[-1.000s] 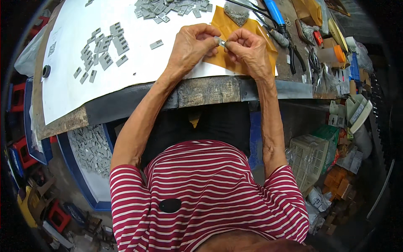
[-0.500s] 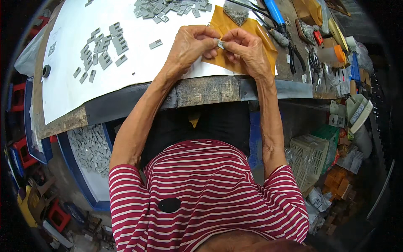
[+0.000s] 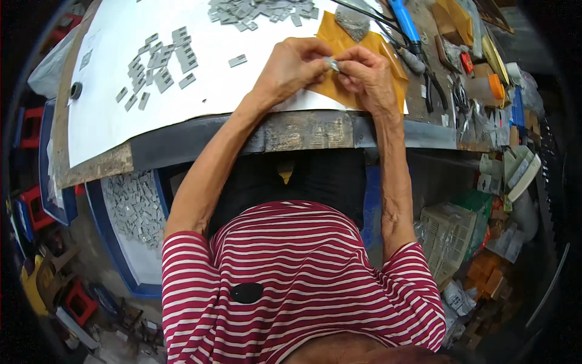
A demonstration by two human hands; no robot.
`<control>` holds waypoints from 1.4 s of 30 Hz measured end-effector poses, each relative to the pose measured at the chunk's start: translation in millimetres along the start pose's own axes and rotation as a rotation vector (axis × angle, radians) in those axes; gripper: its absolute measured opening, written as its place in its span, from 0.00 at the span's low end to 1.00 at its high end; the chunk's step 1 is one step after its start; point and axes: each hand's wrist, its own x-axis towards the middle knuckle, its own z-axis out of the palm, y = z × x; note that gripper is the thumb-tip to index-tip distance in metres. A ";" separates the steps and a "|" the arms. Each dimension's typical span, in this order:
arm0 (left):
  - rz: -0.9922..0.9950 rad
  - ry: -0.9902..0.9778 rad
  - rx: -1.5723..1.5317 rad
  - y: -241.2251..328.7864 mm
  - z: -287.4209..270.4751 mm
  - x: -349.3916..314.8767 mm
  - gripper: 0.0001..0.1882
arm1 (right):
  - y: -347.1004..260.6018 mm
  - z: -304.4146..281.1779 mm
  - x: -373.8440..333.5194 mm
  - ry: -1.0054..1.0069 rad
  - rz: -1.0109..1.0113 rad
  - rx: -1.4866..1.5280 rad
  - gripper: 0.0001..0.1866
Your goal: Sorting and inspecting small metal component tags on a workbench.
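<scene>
1. Both hands work close together over the near edge of the bench: the left hand (image 3: 290,70) pinches a small silvery-grey piece (image 3: 331,64) between thumb and fingertips, and the right hand (image 3: 371,76) grips at its other side, fingers curled in. Whether the right fingers also pinch a second, smaller part is too small to tell.
2. That piece is held above a creased amber sheet (image 3: 330,94), to the right of a lone grey rectangular block (image 3: 238,60) lying on white paper (image 3: 115,124).
3. Further left on the paper sits a loose cluster of grey blocks (image 3: 160,60), some touching in rows; beyond the lone block, a larger heap of grey blocks (image 3: 260,12) is spread at the far side.
4. Just beyond the hands, a clear bag of small metallic bits (image 3: 353,23) rests on the amber sheet, with a blue-handled tool (image 3: 405,21) and black-handled pliers (image 3: 436,94) to its right.
5. Judging by the two-handed pinch, the step in hand is fine fingertip work on one piece, perhaps fitting or adjusting something on it.
6. From here, the next move seems to call for a steady left pinch and small, controlled pressure or turning from the right fingertips.
</scene>
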 end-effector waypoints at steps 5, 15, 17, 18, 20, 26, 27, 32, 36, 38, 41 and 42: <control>0.327 0.048 0.458 -4.6 1.8 -0.6 0.10 | 2.4 -4.5 1.0 -0.004 0.031 0.001 0.03; 0.359 0.069 0.665 3.4 -5.7 -10.2 0.09 | 8.3 -4.4 2.6 -0.129 0.001 0.028 0.06; 0.364 0.070 0.689 3.8 -10.3 -13.6 0.09 | 9.5 -3.1 2.4 -0.136 0.010 0.035 0.07; 0.356 0.086 0.704 3.1 -13.2 -15.7 0.09 | 9.9 -2.2 2.2 -0.121 -0.002 0.036 0.08; 0.387 0.137 0.722 -0.4 -22.2 -22.1 0.09 | 9.7 -1.4 1.8 -0.108 -0.015 0.040 0.09; 0.215 0.263 0.880 -10.0 -54.2 -51.5 0.07 | 9.5 -5.6 0.1 -0.042 -0.074 0.052 0.09; 0.214 0.262 0.882 -10.3 -57.0 -56.4 0.07 | 9.7 -6.1 0.2 -0.042 -0.074 0.054 0.09; 0.160 0.332 0.967 -3.0 -65.4 -73.7 0.06 | 8.6 -3.7 -1.7 -0.032 -0.095 0.038 0.09; 0.175 0.391 1.046 -3.7 -73.5 -79.1 0.06 | 10.0 -6.7 -2.1 -0.041 -0.095 0.011 0.09; 0.178 0.425 1.100 -2.3 -78.2 -83.0 0.06 | 9.0 -5.9 -2.2 -0.039 -0.088 -0.005 0.09; 0.093 0.443 1.106 -0.9 -84.5 -86.8 0.05 | 8.5 -5.8 -3.0 -0.030 -0.101 0.013 0.09; 0.086 0.435 1.140 -0.6 -86.6 -88.6 0.06 | 8.6 -6.1 -2.7 -0.030 -0.102 0.013 0.09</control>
